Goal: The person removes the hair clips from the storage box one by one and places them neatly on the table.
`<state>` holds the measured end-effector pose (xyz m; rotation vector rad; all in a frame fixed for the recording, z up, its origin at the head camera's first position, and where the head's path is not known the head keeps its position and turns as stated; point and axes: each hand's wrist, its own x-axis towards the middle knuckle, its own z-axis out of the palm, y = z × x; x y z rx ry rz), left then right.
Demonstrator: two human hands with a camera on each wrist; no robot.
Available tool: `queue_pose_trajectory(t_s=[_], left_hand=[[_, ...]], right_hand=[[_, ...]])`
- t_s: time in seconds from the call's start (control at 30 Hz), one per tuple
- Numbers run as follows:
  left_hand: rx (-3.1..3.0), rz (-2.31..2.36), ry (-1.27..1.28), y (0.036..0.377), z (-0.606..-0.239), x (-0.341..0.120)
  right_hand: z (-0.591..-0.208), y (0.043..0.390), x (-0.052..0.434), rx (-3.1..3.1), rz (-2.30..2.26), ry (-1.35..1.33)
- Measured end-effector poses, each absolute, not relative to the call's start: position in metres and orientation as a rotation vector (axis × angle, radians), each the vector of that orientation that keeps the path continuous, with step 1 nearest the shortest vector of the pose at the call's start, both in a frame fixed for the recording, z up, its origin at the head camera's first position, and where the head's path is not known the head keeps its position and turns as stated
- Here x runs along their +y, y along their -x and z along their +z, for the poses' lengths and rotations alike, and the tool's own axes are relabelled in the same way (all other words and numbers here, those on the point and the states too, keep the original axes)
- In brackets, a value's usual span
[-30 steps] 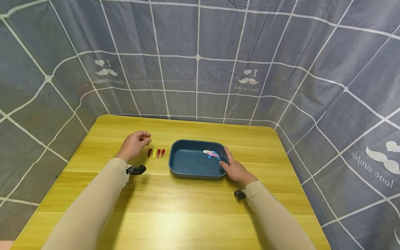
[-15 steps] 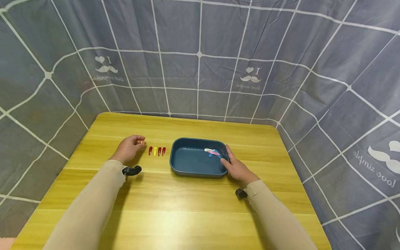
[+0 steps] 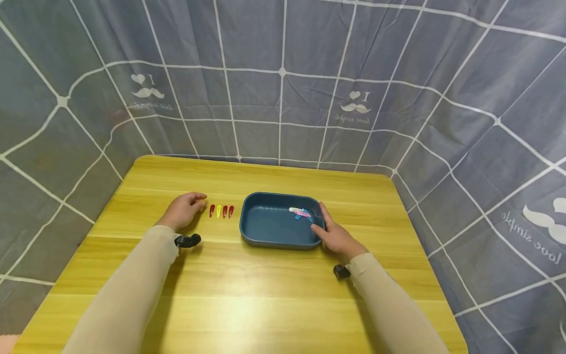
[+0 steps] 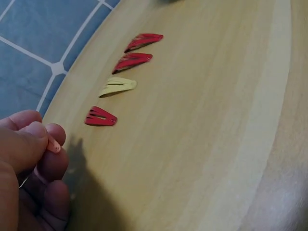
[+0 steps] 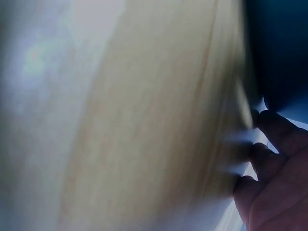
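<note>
My left hand point(image 3: 182, 211) pinches a small orange-pink hair clip point(image 4: 54, 145) between thumb and fingers, just left of a row of snap hair clips on the table. In that row lie a red clip point(image 4: 100, 117), a yellow clip point(image 4: 118, 85) and two more red clips point(image 4: 132, 62), side by side. The right hand point(image 3: 338, 240) grips the right end of a dark blue tray point(image 3: 269, 243), thumb over the rim and fingers along the outside. Inside the tray, toward its right end, white, pink and blue clips point(image 3: 301, 213) lie overlapping.
The wooden table point(image 3: 239, 295) has rounded far corners. A grey curtain point(image 3: 252, 98) with white grid lines hangs behind it and along both sides. Black wrist mounts point(image 3: 187, 241) sit under both sleeves.
The left hand has moved a little left, away from the row, with the clip between its fingers. The row of clips is unchanged, and the right hand stays on the tray.
</note>
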<state>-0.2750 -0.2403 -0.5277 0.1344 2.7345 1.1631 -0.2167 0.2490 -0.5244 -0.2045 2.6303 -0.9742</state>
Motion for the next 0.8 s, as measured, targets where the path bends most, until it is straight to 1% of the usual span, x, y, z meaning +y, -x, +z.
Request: queue_pose_trajectory(t_s=[0.23, 0.57, 0.8], left_hand=[[2.740, 1.165, -0.094, 0.2747, -0.5295, -0.2381], [2.754, 1.131, -0.104, 0.2763, -0.5347, -0.2396], [2.736, 1.126, -0.102, 0.2764, -0.5321, -0.2380]], right_hand=[[-0.5236, 0.2178, 0.2487, 2.618, -0.976, 0.182], [-0.5224, 0.2167, 0.2473, 2.623, -0.957, 0.189], [-0.5225, 0.2168, 0.2479, 2.626, -0.952, 0.195]])
